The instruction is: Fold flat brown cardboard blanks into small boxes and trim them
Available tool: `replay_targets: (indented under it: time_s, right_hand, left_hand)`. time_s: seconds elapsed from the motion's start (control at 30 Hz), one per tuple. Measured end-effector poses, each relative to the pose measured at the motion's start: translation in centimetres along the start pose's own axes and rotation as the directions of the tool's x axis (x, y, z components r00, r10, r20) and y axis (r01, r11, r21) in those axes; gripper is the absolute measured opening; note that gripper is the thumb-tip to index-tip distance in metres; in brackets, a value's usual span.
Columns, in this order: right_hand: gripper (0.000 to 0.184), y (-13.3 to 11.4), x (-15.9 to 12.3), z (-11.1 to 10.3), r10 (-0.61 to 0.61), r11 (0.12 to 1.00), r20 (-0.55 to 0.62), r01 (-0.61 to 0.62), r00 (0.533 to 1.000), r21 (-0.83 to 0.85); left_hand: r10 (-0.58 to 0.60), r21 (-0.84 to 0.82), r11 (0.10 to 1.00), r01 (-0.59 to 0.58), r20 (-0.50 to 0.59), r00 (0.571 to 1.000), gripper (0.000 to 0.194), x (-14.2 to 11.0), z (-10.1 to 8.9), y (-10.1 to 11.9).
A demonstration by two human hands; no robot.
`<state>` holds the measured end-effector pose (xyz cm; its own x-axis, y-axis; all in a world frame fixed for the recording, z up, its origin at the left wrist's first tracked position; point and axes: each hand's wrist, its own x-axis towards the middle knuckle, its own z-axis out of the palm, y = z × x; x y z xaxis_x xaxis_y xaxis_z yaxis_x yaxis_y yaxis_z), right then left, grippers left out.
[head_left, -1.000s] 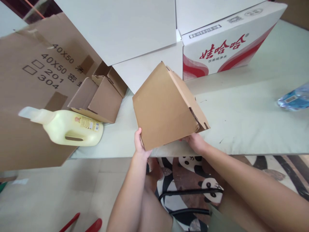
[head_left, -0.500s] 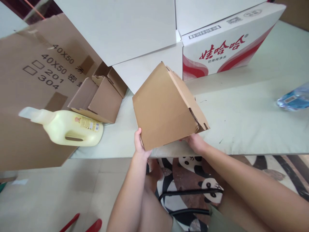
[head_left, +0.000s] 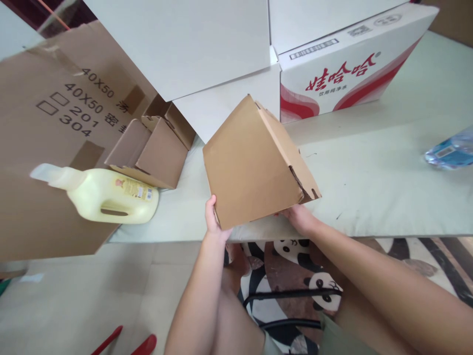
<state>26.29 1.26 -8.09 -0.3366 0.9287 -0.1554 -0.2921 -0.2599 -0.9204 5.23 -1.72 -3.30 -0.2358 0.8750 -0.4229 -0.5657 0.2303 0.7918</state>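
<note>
A brown cardboard box is held tilted over the front part of the cloth-covered table. My left hand grips its lower left corner, the thumb on the near edge and the other fingers out of sight behind. My right hand reaches under the lower right side; the box hides most of its fingers, so their grip does not show. Slots and a slightly torn edge mark the box's right side. Left of it sits a smaller brown box with its top open.
A yellow jug stands at the left, before a large printed carton. White boxes rise behind, beside a red-and-white water carton. A plastic bottle lies at the right. Below are a panda-patterned mat and red sticks.
</note>
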Motion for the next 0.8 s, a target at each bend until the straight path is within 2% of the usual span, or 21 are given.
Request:
replay_targets:
  time_s: [0.2,0.37,0.6,0.8]
  right_hand:
    - [0.034,-0.5,-0.1,0.2,0.009,1.0,0.015,-0.009,1.0,0.001]
    - [0.033,-0.9,-0.2,0.3,0.019,1.0,0.004,-0.019,1.0,0.009]
    - [0.034,-0.3,-0.1,0.1,-0.017,0.999,0.033,0.018,0.999,-0.037]
    - [0.023,0.4,0.4,0.2,0.05,0.987,-0.067,-0.039,0.996,0.157]
  left_hand:
    - [-0.011,-0.07,0.998,0.011,-0.009,1.0,0.039,-0.1,0.2,0.1]
    - [-0.027,-0.062,0.998,0.027,-0.004,1.0,0.037,-0.1,0.2,0.2]
    - [-0.04,-0.099,0.994,0.038,-0.02,0.999,0.038,0.1,0.3,0.1]
    - [-0.002,-0.107,0.994,0.002,-0.001,1.0,0.042,0.1,0.7,-0.3]
